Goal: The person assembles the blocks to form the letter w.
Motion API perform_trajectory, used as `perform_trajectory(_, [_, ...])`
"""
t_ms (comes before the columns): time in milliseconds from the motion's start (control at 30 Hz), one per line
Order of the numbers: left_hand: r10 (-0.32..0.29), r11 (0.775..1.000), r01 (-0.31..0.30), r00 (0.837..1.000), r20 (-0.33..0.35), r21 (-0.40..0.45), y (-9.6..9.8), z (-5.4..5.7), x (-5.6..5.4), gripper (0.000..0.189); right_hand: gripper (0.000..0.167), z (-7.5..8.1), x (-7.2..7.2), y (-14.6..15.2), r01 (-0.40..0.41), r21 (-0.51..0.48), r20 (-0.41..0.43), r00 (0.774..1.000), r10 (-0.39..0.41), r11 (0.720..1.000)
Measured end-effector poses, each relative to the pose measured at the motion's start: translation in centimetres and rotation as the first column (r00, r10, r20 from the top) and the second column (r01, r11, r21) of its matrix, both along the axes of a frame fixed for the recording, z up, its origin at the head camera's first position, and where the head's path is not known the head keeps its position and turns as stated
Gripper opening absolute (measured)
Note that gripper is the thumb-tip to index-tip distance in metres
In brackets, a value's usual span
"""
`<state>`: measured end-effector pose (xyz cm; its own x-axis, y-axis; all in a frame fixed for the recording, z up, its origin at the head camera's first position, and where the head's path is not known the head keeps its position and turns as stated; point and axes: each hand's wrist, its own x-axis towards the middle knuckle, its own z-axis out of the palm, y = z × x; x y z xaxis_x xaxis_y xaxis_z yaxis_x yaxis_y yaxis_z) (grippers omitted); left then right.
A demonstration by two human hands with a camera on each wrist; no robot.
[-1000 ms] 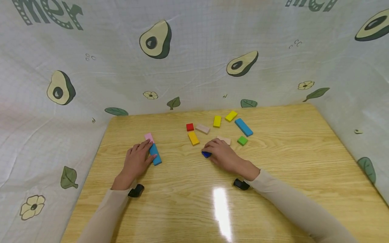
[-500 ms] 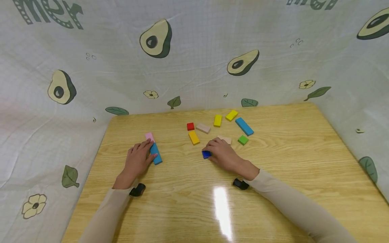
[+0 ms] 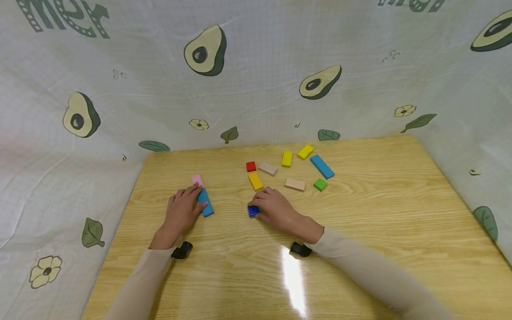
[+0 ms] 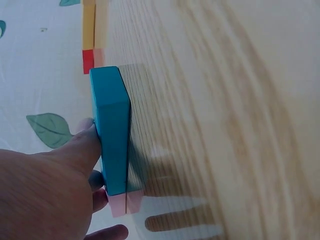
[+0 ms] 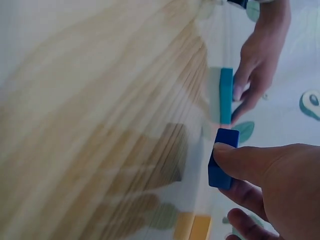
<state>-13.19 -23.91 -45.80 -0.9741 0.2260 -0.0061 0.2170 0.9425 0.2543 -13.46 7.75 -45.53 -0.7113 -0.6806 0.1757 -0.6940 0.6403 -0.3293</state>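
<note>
A light blue block (image 3: 206,202) lies lengthwise on the table at the left, end to end with a pink block (image 3: 198,179). My left hand (image 3: 182,211) rests along their left side, thumb at the near part of the blue one and fingertips around the joint. In the left wrist view the thumb (image 4: 82,142) touches the side of the light blue block. My right hand (image 3: 276,211) pinches a dark blue block (image 5: 223,159) between thumb and fingers. In the right wrist view this block is held over the table, short of the light blue one.
Behind my right hand lie an orange block (image 3: 256,181), a red cube (image 3: 250,166), two pale wooden blocks (image 3: 295,184), two yellow blocks (image 3: 286,158), another light blue block (image 3: 322,166) and a green block (image 3: 320,184). A printed cloth (image 3: 256,89) borders the table's back.
My right hand has moved left and slightly nearer with the dark blue block, uncovering a pale wooden block. The left hand has stayed in place.
</note>
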Motion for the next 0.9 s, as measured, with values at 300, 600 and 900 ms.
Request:
perform_trajectory(300, [-0.004, 1.000, 0.004, 1.000, -0.005, 0.015, 0.0, 0.0, 0.1, 0.059, 0.030, 0.2, 0.3, -3.6, -0.013, -0.014, 0.023, 1.000, 0.013, 1.000])
perform_trajectory(600, [0.002, 1.000, -0.002, 1.000, -0.007, 0.023, -0.1, -0.2, 0.1, 0.060, 0.031, 0.2, 0.5, -6.9, 0.005, 0.023, 0.065, 0.998, -0.007, 1.000])
perform_trajectory(900, [0.007, 1.000, -0.007, 1.000, -0.005, 0.023, -0.1, -0.5, -0.1, 0.060, 0.028, -0.3, 0.7, -8.7, 0.018, 0.039, 0.038, 0.999, -0.019, 0.999])
